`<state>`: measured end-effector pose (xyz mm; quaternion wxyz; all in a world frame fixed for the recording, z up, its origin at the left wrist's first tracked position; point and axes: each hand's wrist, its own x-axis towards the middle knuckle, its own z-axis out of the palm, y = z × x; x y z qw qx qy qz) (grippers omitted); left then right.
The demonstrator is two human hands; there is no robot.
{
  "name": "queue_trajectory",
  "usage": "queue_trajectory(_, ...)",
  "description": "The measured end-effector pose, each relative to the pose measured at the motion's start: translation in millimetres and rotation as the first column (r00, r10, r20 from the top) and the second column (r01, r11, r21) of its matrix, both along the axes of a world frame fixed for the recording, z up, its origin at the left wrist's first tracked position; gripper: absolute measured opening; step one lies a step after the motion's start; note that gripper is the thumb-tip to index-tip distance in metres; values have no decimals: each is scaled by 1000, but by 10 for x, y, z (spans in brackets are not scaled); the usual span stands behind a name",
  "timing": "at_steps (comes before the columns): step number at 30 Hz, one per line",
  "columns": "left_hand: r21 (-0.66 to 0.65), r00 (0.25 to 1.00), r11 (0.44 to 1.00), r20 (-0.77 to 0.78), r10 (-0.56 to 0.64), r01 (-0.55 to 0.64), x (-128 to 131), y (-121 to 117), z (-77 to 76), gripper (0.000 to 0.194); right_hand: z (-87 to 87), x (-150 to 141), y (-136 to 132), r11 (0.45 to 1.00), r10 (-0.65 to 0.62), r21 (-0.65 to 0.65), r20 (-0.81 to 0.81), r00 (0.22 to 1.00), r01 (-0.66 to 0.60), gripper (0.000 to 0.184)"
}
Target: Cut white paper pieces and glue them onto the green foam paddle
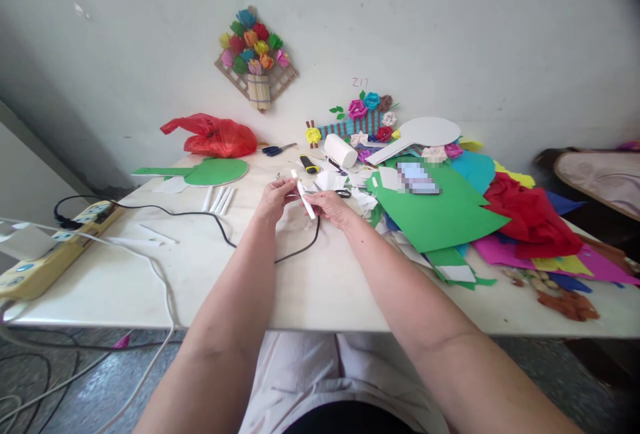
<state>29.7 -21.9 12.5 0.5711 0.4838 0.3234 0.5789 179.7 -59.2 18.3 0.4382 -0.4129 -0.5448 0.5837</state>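
Note:
A thin white rolled paper tube (303, 195) is held slantwise above the table, between both hands. My left hand (278, 197) pinches it from the left side, near its upper half. My right hand (331, 209) grips its lower part, fingers closed round it. Several similar white paper tubes (223, 201) lie side by side to the left. Just behind my right hand are dark-handled scissors (343, 193) and white paper scraps (363, 199). A black and yellow utility knife (309, 165) rests beyond my hands, near a white paper roll (341, 151).
A green guitar-shaped cutout (217, 172) and red plastic bag (220, 137) lie back left. Green sheets (425, 217), a phone (419, 177) and red crepe paper (530, 214) pile up right. A black cable (165, 209) runs under my hands from the power strip (30, 277).

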Motion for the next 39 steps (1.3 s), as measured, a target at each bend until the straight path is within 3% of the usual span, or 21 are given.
queue_trajectory(2, -1, 1000, 1000, 22, 0, 0, -5, -6, 13, 26, -23, 9, 31, 993, -72, 100, 50, 996, 67, 35)
queue_trajectory(4, -10, 999, 1000, 45, 5, -5, -7, -19, 29, 25, -42, 37, 66, 947, -239, 264, 199, 950, 183, 41)
queue_trajectory(5, -16, 999, 1000, 52, 4, -4, -8, -26, 36, 24, -47, 56, 79, 905, -348, 358, 308, 886, 231, 40)
queue_trajectory(7, -26, 998, 1000, 58, -2, 3, -7, -39, 47, 22, -47, 99, 93, 804, -547, 538, 502, 670, 254, 32)
queue_trajectory(10, -37, 998, 999, 61, -10, 12, -9, -49, 52, 19, -36, 156, 88, 705, -688, 695, 623, 372, 142, 24)
queue_trajectory(12, -47, 998, 999, 66, -7, 10, -13, -51, 53, 18, -34, 185, 87, 699, -702, 712, 662, 263, 70, 26)
queue_trajectory(15, -63, 997, 998, 77, 11, -6, -25, -48, 53, 17, -47, 227, 109, 749, -656, 662, 736, 167, 19, 29)
queue_trajectory(20, -60, 992, 998, 124, 28, -21, -80, -1, 32, 18, -85, 279, 148, 799, -596, 601, 794, 119, -3, 29)
queue_trajectory(30, -141, 982, 990, 185, 43, -17, -144, -25, 73, 12, -115, -96, 95, 736, -602, 656, 747, 281, -168, 28)
queue_trajectory(35, -106, 979, 994, 205, -4, 26, -152, -44, 55, 13, -138, -306, 201, 688, -636, 688, 725, 264, -231, 28)
queue_trajectory(39, -90, 976, 995, 218, -19, 39, -167, -30, 34, 13, -156, -475, 396, 746, -583, 619, 785, 211, -245, 28)
